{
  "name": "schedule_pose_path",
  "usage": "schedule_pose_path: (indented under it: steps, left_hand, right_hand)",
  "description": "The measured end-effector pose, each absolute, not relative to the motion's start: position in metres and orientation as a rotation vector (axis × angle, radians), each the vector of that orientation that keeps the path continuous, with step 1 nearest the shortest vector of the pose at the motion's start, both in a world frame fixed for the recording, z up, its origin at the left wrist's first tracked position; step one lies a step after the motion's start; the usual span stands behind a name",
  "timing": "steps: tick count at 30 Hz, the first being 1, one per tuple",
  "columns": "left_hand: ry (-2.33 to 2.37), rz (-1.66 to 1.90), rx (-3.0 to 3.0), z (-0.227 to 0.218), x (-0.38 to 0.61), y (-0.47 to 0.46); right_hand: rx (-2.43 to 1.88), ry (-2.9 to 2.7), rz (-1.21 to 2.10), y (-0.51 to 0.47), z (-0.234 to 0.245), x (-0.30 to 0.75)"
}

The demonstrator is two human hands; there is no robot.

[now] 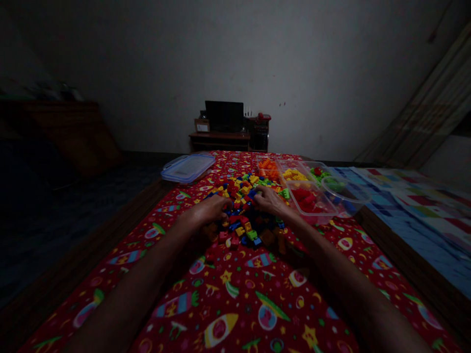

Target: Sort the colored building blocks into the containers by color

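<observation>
A pile of small toy building bricks (241,228) in red, yellow, blue, green and orange is heaped on the table. My left hand (213,208) reaches into its left side, fingers curved over the bricks and thumb apart from them; I see nothing held there. At the pile's right side, my right hand (268,200) has its fingers bent together among the bricks. Whatever lies between those fingertips is too small and dark to make out.
Right of the pile stands a clear divided container (316,214) with bricks grouped by colour; a round clear tub (353,198) rests over its right side. A blue-edged clear lid (189,168) lies far left. A red patterned cloth (235,299) covers the table.
</observation>
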State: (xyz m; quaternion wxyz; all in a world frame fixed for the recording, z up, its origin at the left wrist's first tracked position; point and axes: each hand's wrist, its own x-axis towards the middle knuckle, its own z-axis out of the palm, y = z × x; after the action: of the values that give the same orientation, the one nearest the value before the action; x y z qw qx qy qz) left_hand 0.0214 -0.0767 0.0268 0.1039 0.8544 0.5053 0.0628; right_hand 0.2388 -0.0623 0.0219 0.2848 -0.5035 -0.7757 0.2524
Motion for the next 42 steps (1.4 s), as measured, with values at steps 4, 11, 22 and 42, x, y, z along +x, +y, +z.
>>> schedule_pose_path:
  steps: [4,11,22,42]
  left_hand:
    - [1.504,0.203,2.551,0.028,0.024,-0.077]
    - [1.523,0.451,2.381,0.029,0.011,-0.06]
    - [1.222,0.952,1.602,0.018,0.016,-0.059]
    - [1.225,0.768,2.289,0.011,0.054,-0.066]
  right_hand:
    - [-1.179,-1.68,1.259,-0.056,0.023,0.245]
    - [-0.904,-1.303,1.524,-0.054,0.036,0.254]
    - [-1.508,-2.479,0.012,-0.071,0.055,0.283]
    - [-1.55,-2.309,0.171,-0.057,0.048,0.295]
